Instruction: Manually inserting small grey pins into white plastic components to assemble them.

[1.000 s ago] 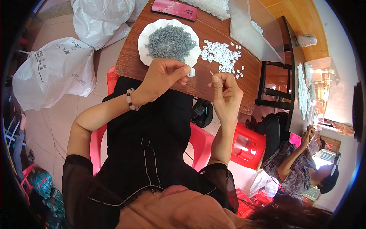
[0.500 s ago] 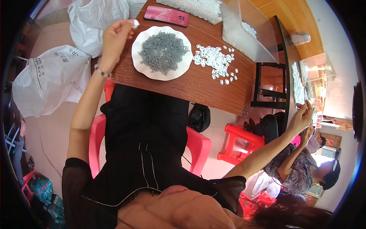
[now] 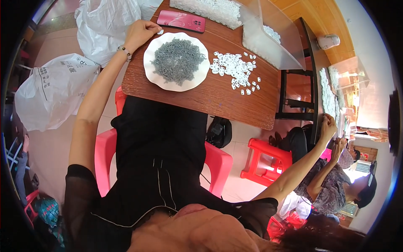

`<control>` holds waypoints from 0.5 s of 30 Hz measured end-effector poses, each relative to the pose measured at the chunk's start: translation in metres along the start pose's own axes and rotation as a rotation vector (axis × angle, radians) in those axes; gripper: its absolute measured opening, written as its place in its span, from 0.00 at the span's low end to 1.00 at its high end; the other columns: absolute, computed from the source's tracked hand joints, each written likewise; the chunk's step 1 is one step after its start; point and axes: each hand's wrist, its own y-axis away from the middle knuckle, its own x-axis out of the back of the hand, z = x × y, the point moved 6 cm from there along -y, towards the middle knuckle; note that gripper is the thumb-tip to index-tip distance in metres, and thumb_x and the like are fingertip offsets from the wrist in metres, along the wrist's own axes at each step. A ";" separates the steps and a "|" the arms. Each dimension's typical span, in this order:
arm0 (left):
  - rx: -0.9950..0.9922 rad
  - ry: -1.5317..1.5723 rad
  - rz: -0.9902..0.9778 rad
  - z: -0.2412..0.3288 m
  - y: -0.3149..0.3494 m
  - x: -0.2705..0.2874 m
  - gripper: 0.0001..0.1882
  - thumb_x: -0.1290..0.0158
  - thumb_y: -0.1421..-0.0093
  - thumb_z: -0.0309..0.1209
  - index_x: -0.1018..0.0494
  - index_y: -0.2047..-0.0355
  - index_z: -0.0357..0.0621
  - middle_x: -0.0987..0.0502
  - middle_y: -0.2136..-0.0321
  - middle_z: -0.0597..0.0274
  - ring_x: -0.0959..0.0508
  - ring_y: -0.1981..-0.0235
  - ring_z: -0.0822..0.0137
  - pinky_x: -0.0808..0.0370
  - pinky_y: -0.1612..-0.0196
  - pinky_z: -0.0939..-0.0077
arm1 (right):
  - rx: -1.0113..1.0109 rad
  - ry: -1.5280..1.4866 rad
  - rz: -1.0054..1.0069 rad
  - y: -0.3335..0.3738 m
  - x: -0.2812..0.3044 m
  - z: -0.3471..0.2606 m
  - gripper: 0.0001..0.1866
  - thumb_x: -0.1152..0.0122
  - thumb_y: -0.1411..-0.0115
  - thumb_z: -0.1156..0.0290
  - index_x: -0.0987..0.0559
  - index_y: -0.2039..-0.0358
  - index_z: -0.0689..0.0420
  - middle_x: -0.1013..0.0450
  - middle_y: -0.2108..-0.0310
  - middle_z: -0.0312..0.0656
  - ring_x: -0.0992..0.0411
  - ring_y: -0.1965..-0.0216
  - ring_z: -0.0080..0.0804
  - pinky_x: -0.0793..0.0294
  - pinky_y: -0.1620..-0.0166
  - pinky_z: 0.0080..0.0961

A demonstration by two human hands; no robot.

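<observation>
My left hand (image 3: 142, 35) pinches a small white plastic piece (image 3: 160, 32) at the table's far left, between a pink phone (image 3: 181, 21) and a scalloped white plate (image 3: 149, 75). Heaped on that plate are many small grey rod-like pieces (image 3: 178, 61). To its right, small white two-holed pieces (image 3: 233, 67) lie scattered on the brown table (image 3: 184, 98). Far out to the right, my right hand (image 3: 329, 126) is at the edge of a dark table, beside a row of white pieces (image 3: 329, 94). Its fingers are drawn together; anything between them is too small to make out.
Clear bins (image 3: 268, 42) of white pieces stand along the brown table's far side. White sacks (image 3: 56, 90) stand on the floor at left. A red stool (image 3: 265, 161) is at right, near a seated co-worker (image 3: 327, 185) whose hand is close to my right hand.
My left hand has moved right with the white piece, down to the table beside the plate. My right hand has drawn slightly back and left, to the dark table's edge.
</observation>
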 end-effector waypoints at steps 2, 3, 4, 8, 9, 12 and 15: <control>-0.010 0.022 -0.004 -0.002 0.000 -0.004 0.14 0.41 0.47 0.45 0.17 0.68 0.50 0.19 0.78 0.63 0.21 0.77 0.68 0.29 0.72 0.74 | -0.028 -0.020 -0.003 0.002 0.002 0.002 0.11 0.42 0.41 0.66 0.19 0.61 0.56 0.24 0.76 0.42 0.28 0.75 0.27 0.30 0.68 0.27; -0.021 0.029 0.006 -0.002 0.001 -0.004 0.14 0.41 0.46 0.45 0.17 0.68 0.49 0.19 0.78 0.64 0.22 0.77 0.70 0.29 0.73 0.75 | -0.042 -0.003 -0.013 0.003 0.003 0.001 0.11 0.42 0.41 0.66 0.19 0.61 0.56 0.24 0.76 0.41 0.29 0.75 0.26 0.30 0.69 0.26; -0.032 0.037 0.017 -0.001 0.003 -0.004 0.14 0.41 0.46 0.45 0.17 0.68 0.49 0.19 0.78 0.64 0.22 0.78 0.72 0.30 0.73 0.76 | -0.055 0.012 -0.024 0.003 0.003 0.000 0.11 0.42 0.41 0.66 0.19 0.61 0.56 0.24 0.77 0.41 0.29 0.76 0.25 0.30 0.70 0.26; -0.055 0.184 0.100 -0.009 0.007 -0.002 0.15 0.41 0.45 0.44 0.18 0.68 0.45 0.20 0.79 0.64 0.25 0.79 0.76 0.31 0.74 0.79 | -0.039 0.042 -0.010 0.003 0.002 0.004 0.11 0.42 0.41 0.66 0.18 0.61 0.56 0.24 0.77 0.41 0.30 0.76 0.25 0.31 0.70 0.26; -0.071 0.189 0.108 -0.011 0.008 -0.001 0.15 0.41 0.44 0.43 0.18 0.68 0.44 0.20 0.80 0.64 0.26 0.79 0.77 0.32 0.75 0.79 | -0.035 0.012 0.012 0.003 0.003 0.006 0.12 0.42 0.41 0.65 0.18 0.62 0.56 0.24 0.77 0.41 0.29 0.76 0.25 0.30 0.70 0.26; -0.130 0.227 0.159 -0.013 0.012 0.001 0.16 0.41 0.44 0.43 0.19 0.67 0.41 0.21 0.81 0.63 0.28 0.80 0.78 0.33 0.76 0.80 | -0.049 0.000 0.086 0.004 0.007 0.011 0.13 0.42 0.42 0.63 0.18 0.63 0.58 0.23 0.75 0.42 0.28 0.75 0.27 0.29 0.69 0.28; -0.169 0.280 0.201 -0.009 0.019 0.004 0.17 0.42 0.43 0.43 0.19 0.65 0.40 0.22 0.81 0.61 0.29 0.80 0.77 0.33 0.75 0.80 | -0.082 0.004 0.209 0.009 0.019 0.004 0.14 0.42 0.42 0.62 0.18 0.63 0.59 0.22 0.73 0.44 0.26 0.73 0.31 0.28 0.67 0.30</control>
